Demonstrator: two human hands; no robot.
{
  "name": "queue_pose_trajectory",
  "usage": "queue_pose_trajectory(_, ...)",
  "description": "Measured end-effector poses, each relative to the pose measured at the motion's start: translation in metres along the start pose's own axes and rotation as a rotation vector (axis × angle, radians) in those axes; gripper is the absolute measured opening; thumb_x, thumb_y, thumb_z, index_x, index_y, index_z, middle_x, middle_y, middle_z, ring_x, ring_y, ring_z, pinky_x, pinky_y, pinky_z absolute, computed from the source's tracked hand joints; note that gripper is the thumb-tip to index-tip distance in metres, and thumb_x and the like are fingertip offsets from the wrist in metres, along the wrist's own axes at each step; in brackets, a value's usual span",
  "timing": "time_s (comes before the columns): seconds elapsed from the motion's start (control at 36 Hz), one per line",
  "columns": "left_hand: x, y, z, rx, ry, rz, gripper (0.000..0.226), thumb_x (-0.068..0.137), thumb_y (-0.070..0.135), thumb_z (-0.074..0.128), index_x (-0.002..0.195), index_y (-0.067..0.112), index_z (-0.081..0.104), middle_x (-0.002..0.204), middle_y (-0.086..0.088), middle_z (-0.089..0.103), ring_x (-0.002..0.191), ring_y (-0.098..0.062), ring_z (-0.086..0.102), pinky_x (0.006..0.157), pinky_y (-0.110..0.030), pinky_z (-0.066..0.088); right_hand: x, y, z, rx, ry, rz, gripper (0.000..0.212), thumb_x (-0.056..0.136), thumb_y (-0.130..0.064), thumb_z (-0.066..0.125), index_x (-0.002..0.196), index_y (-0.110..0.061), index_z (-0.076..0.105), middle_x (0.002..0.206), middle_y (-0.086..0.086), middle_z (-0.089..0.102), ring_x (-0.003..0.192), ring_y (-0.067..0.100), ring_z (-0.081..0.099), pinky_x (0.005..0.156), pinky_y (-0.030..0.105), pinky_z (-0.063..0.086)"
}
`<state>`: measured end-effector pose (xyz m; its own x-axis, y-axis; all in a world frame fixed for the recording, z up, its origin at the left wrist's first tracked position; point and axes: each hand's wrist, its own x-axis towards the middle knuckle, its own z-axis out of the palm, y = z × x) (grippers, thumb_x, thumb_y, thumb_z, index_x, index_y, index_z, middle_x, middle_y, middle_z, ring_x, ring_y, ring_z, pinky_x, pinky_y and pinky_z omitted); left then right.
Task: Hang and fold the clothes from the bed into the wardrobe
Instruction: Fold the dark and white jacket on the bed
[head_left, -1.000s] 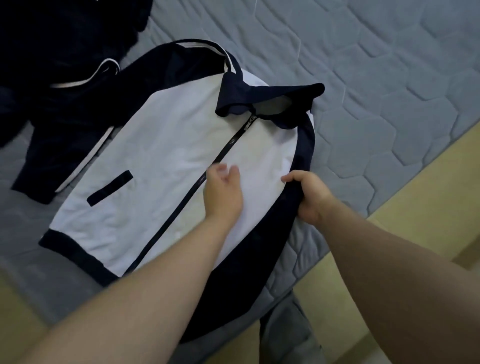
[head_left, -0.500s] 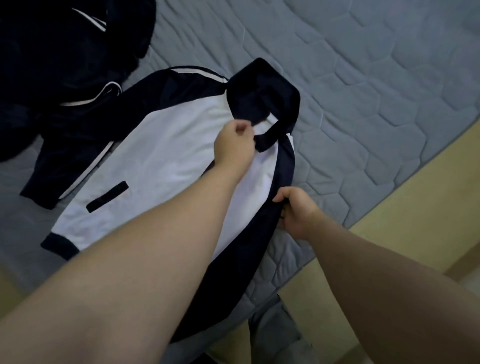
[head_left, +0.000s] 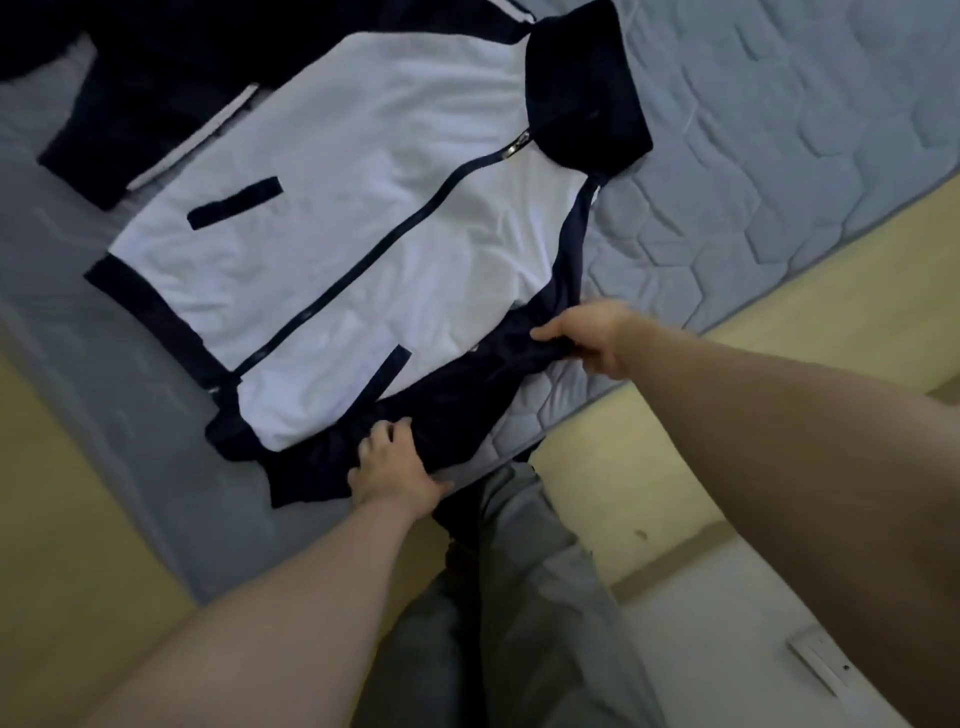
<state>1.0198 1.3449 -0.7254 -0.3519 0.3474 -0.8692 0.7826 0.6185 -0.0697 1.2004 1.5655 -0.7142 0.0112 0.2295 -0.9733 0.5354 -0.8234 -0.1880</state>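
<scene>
Clothes lay spread on the bed, a grey quilted mattress. At the far left, dark cloth with a pale stripe lay just beside the jacket; whether it was the jacket's far sleeve or a separate garment could not be told. The jacket, white-fronted with navy trim, lay flat, front up and zipped. Its long axis ran diagonally, hem toward the lower left and navy collar toward the upper right, with the zip along that line. Its near sleeve, navy, lay along the jacket's lower-right side by the mattress edge. The left hand gripped this sleeve toward its cuff end, fingers curled into the cloth. Further right, the right hand pinched the same sleeve nearer the shoulder, thumb on top of the cloth
</scene>
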Motion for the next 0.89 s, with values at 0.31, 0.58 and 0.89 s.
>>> queue_pose_trajectory(0.31,0.020,-0.019,0.006,0.299,0.352,0.168,0.036,0.088,0.008,0.053,0.121,0.020,0.047,0.122,-0.006,0.053,0.113,-0.028,0.051,0.091,-0.043,0.042,-0.014,0.005,0.010,0.307,0.094,-0.105,0.021,0.074,-0.020,0.070,0.093,-0.018,0.061,0.090,0.002,0.061,0.080,0.020,0.058,0.060,0.031,0.045)
queue_pose_trajectory(0.58,-0.034,-0.016,-0.075,-1.266,-0.644,-0.026,0.023,0.072,0.004,0.040,0.070,0.012,0.061,0.069,-0.010,0.063,0.061,-0.027,0.065,0.057,-0.027,0.053,-0.046,-0.008,0.008,0.253,0.231,0.024,0.038,0.087,-0.008,0.068,0.123,-0.011,0.057,0.099,0.009,0.062,0.081,0.024,0.060,0.055,0.034,0.048)
queue_pose_trajectory(0.89,-0.031,-0.013,-0.111,-2.219,-0.733,0.316,0.046,0.096,0.034,0.045,0.119,0.002,0.070,0.115,-0.019,0.071,0.105,-0.033,0.070,0.086,-0.044,0.059,-0.027,-0.054,0.003,0.464,0.173,-0.021,0.008,0.094,-0.017,0.052,0.090,-0.011,0.054,0.073,0.004,0.056,0.051,0.016,0.053,0.051,0.025,0.046)
